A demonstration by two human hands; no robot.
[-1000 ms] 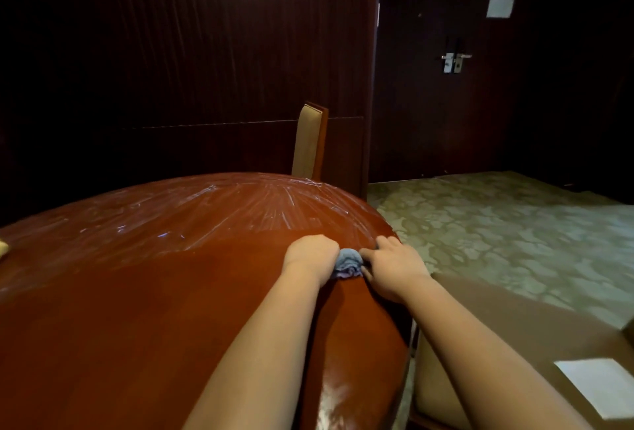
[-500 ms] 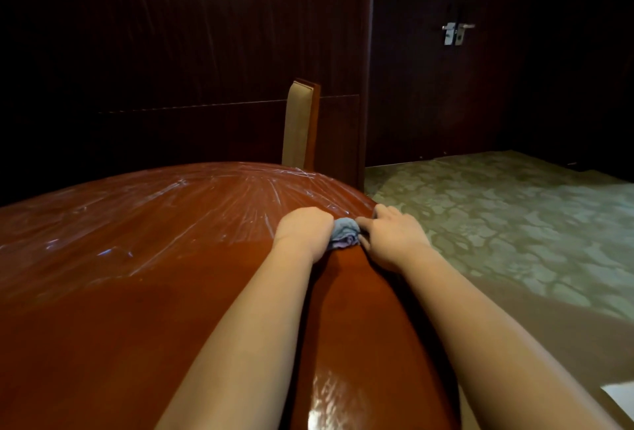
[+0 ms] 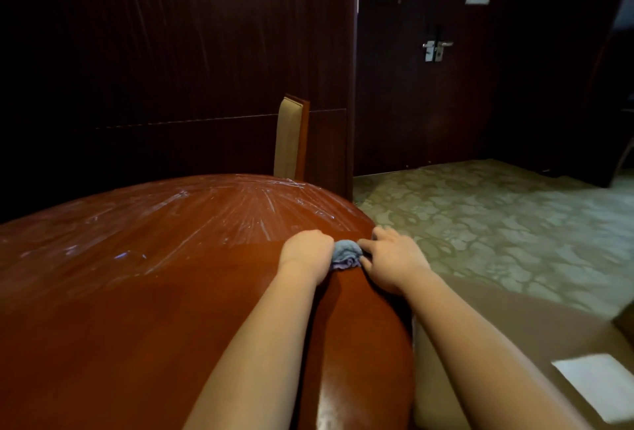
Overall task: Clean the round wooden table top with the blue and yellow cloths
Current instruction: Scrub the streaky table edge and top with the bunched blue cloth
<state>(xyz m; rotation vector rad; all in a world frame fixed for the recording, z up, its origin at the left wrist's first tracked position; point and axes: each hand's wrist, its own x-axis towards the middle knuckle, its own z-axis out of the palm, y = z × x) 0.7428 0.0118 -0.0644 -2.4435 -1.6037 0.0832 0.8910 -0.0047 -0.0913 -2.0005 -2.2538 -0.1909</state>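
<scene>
head | blue cloth (image 3: 346, 254) bunched on round wooden table top (image 3: 144, 292) near right rim | left hand (image 3: 307, 251) curled round cloth | right hand (image 3: 391, 260) pinching cloth's other side | chair back (image 3: 290, 138) behind table

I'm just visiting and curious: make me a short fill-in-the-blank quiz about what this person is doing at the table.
1. The bunched cloth between the two hands is ____ in colour.
2. The left hand and right hand work near the table's ____ edge.
3. Behind the round wooden table stands a padded ____.
4. The far half of the table is covered with clear ____.

Missing words: blue; right; chair; plastic film
</scene>
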